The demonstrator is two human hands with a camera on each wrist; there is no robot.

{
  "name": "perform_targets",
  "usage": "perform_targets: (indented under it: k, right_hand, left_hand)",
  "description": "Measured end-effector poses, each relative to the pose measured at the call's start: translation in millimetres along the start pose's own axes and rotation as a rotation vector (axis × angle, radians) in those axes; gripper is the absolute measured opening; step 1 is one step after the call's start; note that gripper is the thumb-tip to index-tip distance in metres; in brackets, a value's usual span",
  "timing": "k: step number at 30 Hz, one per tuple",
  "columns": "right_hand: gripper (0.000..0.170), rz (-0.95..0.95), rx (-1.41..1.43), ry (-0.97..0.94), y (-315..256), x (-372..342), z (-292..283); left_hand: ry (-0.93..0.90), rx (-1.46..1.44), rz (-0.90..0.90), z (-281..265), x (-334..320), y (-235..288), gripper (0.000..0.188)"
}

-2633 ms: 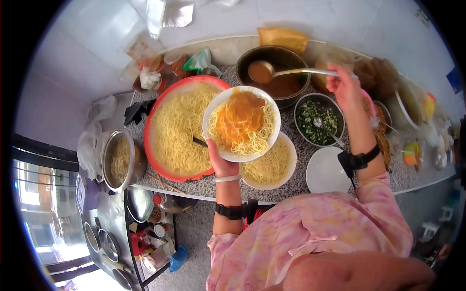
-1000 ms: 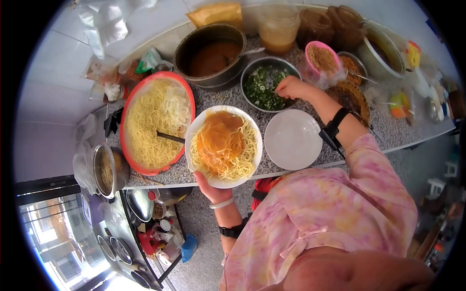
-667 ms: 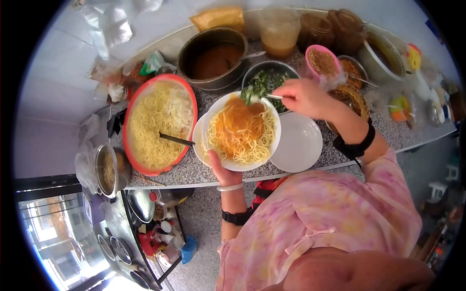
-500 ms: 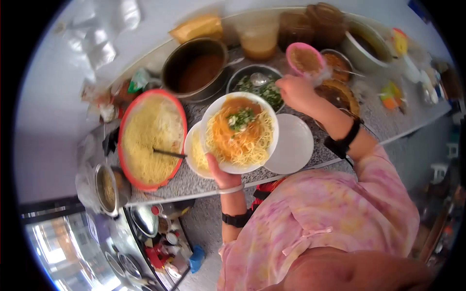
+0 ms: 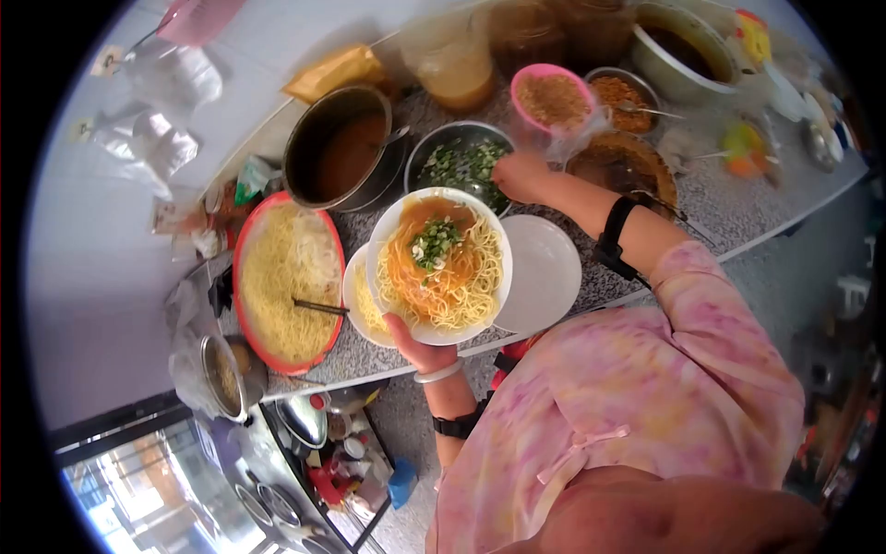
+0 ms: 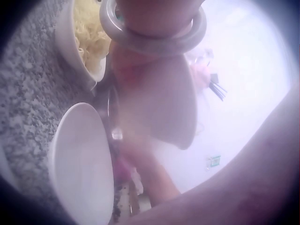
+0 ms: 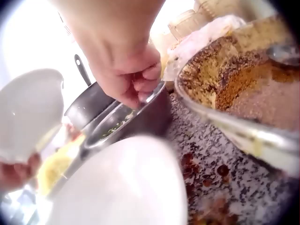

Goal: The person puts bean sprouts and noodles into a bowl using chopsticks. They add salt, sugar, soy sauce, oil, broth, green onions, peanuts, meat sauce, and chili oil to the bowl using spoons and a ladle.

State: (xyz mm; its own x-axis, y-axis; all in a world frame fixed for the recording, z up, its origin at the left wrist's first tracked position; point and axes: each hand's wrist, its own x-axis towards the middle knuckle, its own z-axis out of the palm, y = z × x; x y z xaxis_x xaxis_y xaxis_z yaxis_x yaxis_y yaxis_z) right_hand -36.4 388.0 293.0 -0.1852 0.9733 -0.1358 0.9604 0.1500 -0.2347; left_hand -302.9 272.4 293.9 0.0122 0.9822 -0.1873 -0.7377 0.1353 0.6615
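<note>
My left hand (image 5: 423,351) holds a white bowl (image 5: 386,227) of noodles from below, thumb against its side. Brown-orange sauce covers the noodles, and chopped green onions (image 5: 434,242) sit in the middle on top. To the right, my right hand (image 5: 521,175) grips a spoon (image 7: 150,97) at the rim of a dark metal bowl (image 7: 152,117) of chopped green onions. The fingers are curled, and most of the spoon is hidden behind them. A white plate (image 5: 546,274) lies in front of the metal bowl. Partly under the held bowl stands a second noodle bowl (image 6: 64,42).
Left on the speckled counter stands a red-rimmed basin (image 5: 242,277) of noodles with black chopsticks (image 5: 318,306) in it. A dark pot (image 5: 293,166) of brown sauce is behind it. A pink bowl (image 5: 519,88) and a brown-crusted bowl (image 7: 197,101) stand right.
The right hand has left the ladle for the spoon, put green onions onto the sauced noodles and gone back to the metal bowl. The head view has turned.
</note>
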Motion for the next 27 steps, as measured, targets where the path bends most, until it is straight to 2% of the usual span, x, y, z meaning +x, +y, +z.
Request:
perform_targets:
  k: [3,4,7,9,11,13,15,19,21,24,27]
  right_hand:
    - [0.018,0.002,0.061,-0.050,1.4,2.6,9.5]
    - [0.020,0.052,-0.020,-0.111,-0.5,-3.0,0.9]
    - [0.023,-0.040,-0.065,0.115,27.7,-29.3,-42.6]
    - [0.022,0.177,-0.044,0.113,69.4,-39.9,-84.0]
    - [0.017,0.532,-0.097,0.054,121.6,-59.9,-115.5]
    - [0.016,0.526,-0.403,0.223,182.3,-89.3,-110.4]
    - [0.015,0.553,-0.491,0.038,218.2,-106.1,-104.7]
    - [0.016,0.632,-0.339,-0.028,249.6,-108.3,-87.8]
    - [0.016,0.579,-0.244,0.016,261.7,-105.4,-82.7]
    - [0.015,0.535,-0.205,0.098,256.6,-113.5,-108.5]
    - [0.013,0.518,-0.257,0.166,267.1,-115.0,-112.1]
  left_hand:
    - [0.018,0.041,0.051,9.3,-10.3,2.2,0.074]
    - [-0.023,0.023,0.016,6.0,-10.6,1.2,0.074]
    - [-0.085,-0.062,-0.037,5.9,-12.0,0.0,0.073]
    - [-0.079,-0.060,-0.025,8.6,-12.0,1.5,0.071]
    - [-0.058,0.015,0.006,20.1,-13.8,0.9,0.072]
    - [-0.094,0.014,-0.002,33.5,-12.4,-2.5,0.072]
    - [-0.114,0.022,0.000,43.7,-11.5,-9.2,0.073]
    - [-0.126,0.012,-0.059,74.2,-2.5,-29.2,0.073]
    - [-0.165,0.012,-0.076,84.4,2.3,-42.0,0.071]
    - [-0.178,0.003,-0.106,102.8,6.5,-56.0,0.069]
    - [-0.212,0.008,-0.114,123.4,9.6,-70.3,0.069]
